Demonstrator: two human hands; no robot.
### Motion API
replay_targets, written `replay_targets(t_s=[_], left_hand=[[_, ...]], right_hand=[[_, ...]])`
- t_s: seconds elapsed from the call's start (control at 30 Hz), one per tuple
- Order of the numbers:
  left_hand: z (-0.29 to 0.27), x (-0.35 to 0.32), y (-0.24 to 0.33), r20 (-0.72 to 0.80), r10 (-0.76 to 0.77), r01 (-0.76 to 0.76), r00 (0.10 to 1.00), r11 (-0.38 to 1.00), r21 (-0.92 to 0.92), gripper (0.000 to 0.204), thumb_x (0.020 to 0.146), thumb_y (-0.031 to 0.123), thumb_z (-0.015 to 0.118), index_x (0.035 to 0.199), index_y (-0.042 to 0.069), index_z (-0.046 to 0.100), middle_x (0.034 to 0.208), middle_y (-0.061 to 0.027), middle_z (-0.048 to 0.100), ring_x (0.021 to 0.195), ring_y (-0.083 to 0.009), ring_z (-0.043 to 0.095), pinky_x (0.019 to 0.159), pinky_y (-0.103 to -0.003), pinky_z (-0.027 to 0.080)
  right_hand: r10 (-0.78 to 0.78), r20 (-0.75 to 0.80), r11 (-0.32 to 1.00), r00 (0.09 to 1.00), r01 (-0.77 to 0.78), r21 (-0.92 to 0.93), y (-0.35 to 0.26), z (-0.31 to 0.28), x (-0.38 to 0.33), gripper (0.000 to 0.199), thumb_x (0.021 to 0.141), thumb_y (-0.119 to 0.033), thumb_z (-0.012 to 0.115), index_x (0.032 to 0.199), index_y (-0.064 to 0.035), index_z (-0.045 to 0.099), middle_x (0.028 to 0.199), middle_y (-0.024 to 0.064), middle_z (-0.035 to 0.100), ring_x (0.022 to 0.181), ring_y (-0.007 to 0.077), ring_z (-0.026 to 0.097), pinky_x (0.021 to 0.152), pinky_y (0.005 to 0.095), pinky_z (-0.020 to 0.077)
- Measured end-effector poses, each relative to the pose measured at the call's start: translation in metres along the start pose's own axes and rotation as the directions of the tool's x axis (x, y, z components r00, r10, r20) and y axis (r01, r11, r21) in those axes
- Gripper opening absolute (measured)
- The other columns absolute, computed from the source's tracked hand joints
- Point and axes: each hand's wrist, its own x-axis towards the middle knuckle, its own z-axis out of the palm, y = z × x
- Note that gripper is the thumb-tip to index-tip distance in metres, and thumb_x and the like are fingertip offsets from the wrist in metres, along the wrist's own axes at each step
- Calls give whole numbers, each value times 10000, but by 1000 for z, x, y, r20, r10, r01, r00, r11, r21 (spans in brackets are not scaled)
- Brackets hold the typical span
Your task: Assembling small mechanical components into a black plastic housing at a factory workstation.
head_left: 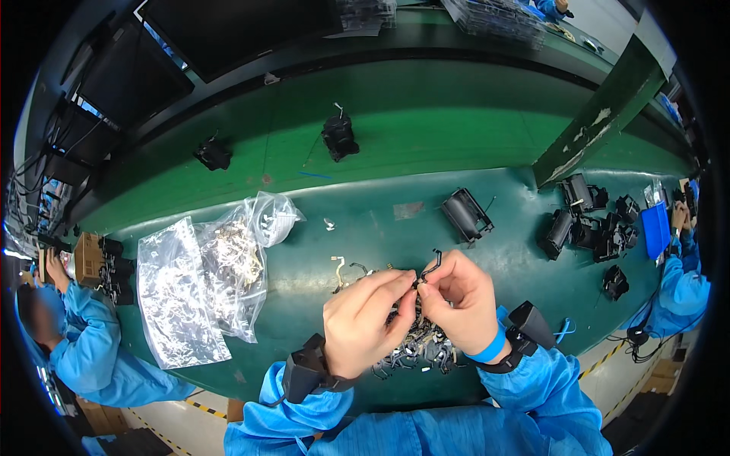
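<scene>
Above the middle of the bench, my left hand [363, 325] and my right hand [465, 308] meet fingertip to fingertip. Between them they pinch a small black bent strip [433, 264], thin and cable-like; its upper end curls out past my right fingers. My left fingertips hide its lower end. Under both hands lies a pile of small black and metallic parts [426, 353], partly covered by my hands. A few pale, thin flex pieces [339, 272] stick out beyond my left fingers.
Transparent plastic bags [179, 292] lie left, one holding small parts. A black housing [465, 215] stands beyond my right hand. More black housings [589, 228] and a blue tray [655, 232] are right, near a green post [589, 133]. Co-workers in blue sleeves [95, 319] sit at both sides.
</scene>
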Motion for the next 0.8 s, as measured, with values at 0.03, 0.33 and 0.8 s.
replay_targets(t_s=[0.03,0.33,0.8], left_hand=[[-1,-2,1,10,-62,62,998,998,-34,254,689,-28,746,933,18,694,913,-88,689,719,-220,685,602,-301,555],[-7,1,-4,77,-157,156,985,987,24,180,683,-67,700,834,23,662,808,-98,654,681,-232,666,594,-309,532],[-73,21,-78,-353,-143,348,925,693,632,67,772,46,711,821,60,668,910,-57,626,871,-270,571,760,-374,439]], right_hand=[[0,3,1000,1000,0,1,2,0,0,109,879,57,597,906,-25,529,819,-6,583,707,20,550,572,192,444],[-198,76,865,977,211,-455,0,3,4,99,808,53,649,848,-2,577,786,43,598,642,65,576,543,221,467],[113,30,993,993,-112,-26,2,-5,6,116,899,34,583,899,-51,503,803,-19,551,667,33,534,578,203,430]])
